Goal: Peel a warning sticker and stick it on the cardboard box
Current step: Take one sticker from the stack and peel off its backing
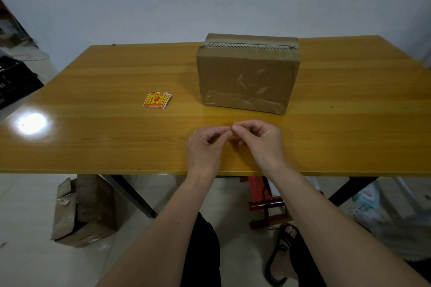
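Note:
A taped brown cardboard box point(247, 77) stands on the wooden table point(116, 137), right of centre. A small stack of red-and-yellow warning stickers point(156, 100) lies flat on the table to the left of the box. My left hand point(205, 147) and my right hand point(261, 142) hover together over the table's front part, just in front of the box. Their thumbs and forefingers are pinched and meet tip to tip. Nothing shows between the fingers. Both hands are well to the right of the stickers.
A black crate point(14, 81) sits at the table's left edge. Under the table are a torn cardboard box point(79, 212), a red stool point(263, 202) and bags point(377, 212) on the right. A lamp glare marks the table's left side.

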Demonstrator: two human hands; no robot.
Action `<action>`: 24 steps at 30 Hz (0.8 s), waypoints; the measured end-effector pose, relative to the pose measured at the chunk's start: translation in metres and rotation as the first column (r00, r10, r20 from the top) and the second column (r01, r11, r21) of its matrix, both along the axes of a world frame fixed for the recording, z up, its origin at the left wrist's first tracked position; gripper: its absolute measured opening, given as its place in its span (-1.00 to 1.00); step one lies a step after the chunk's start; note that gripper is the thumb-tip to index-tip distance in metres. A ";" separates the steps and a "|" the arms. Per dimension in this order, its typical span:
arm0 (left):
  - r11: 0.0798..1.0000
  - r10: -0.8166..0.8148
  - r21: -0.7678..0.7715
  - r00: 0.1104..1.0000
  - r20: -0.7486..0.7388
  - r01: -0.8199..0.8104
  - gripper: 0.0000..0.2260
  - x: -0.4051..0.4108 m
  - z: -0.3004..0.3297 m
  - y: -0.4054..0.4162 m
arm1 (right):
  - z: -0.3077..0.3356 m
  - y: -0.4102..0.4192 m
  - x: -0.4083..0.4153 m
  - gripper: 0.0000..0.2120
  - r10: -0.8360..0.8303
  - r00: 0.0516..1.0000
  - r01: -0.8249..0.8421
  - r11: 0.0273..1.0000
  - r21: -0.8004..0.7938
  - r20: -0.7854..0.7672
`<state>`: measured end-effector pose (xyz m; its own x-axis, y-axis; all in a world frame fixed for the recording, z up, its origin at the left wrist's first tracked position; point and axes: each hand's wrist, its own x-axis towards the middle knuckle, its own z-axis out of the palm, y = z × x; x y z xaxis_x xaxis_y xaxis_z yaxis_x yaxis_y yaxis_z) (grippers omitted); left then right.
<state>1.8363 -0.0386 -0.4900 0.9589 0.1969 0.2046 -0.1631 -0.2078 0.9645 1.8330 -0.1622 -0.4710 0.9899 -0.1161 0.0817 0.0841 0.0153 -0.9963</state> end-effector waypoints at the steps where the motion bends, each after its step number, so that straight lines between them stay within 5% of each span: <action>1: 1.000 0.000 0.005 1.000 0.003 0.000 -0.73 0.000 0.000 0.000 | 0.000 0.000 0.000 -0.98 0.001 1.000 -0.001 1.000 -0.003 -0.001; 24: 0.999 -0.013 -0.031 1.000 0.002 0.013 -0.83 0.001 -0.003 0.003 | 0.002 0.000 -0.002 -0.95 -0.011 1.000 0.010 1.000 -0.021 -0.015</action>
